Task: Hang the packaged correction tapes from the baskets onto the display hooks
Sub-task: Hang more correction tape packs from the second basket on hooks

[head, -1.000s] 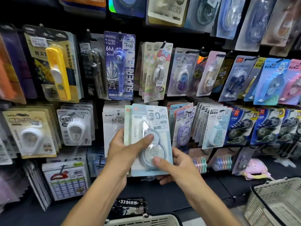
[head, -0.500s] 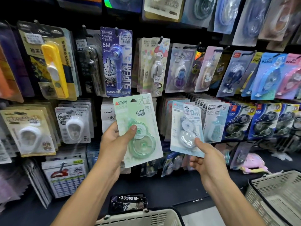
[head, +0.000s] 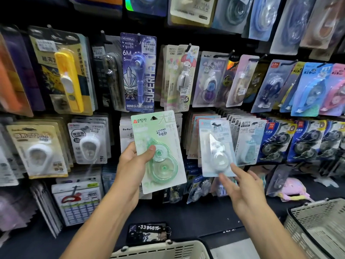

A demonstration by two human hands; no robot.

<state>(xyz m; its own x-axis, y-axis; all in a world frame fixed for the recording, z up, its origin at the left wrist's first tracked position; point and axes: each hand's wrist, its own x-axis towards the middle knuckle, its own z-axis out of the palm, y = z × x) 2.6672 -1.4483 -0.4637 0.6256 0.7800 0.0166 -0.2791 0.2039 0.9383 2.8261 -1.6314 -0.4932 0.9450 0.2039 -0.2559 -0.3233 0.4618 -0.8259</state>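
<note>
- Left hand (head: 130, 165) grips the pale green carded correction tape pack with a clear blister (head: 158, 152): thumb curled over the front at the blister's upper wheel, fingers hidden behind the card.
- Green pack: long axis near vertical, top leaning slightly left, printed face toward camera, hang-hole end up. It is held in front of the lower row of the display, not on a hook.
- Pale blue carded correction tape pack with a white dispenser (head: 216, 146) is up among the lower-row stock, just right of the green pack. Long axis near vertical, hang slot at the top over a dark hook (head: 216, 124); dispenser nose points up-left.
- Can't tell if the blue pack is fully seated on the hook; that area is blurred.
- Right hand (head: 242, 191): fingers spread and fairly straight, index tip at the blue pack's lower right corner, nothing pinched. Fingertips are motion-blurred, so actual contact is unclear.
- Beige plastic slatted basket (head: 162, 249) at bottom centre, only the rim in frame. Second beige slatted basket (head: 315, 227) at lower right, cut off by the frame edge.
- Dark tag reading "-3396875-" (head: 149, 233) sits just above the near basket; lower part unreadable.
- Upper rows of hanging packs go soft and dark toward the edges.
</note>
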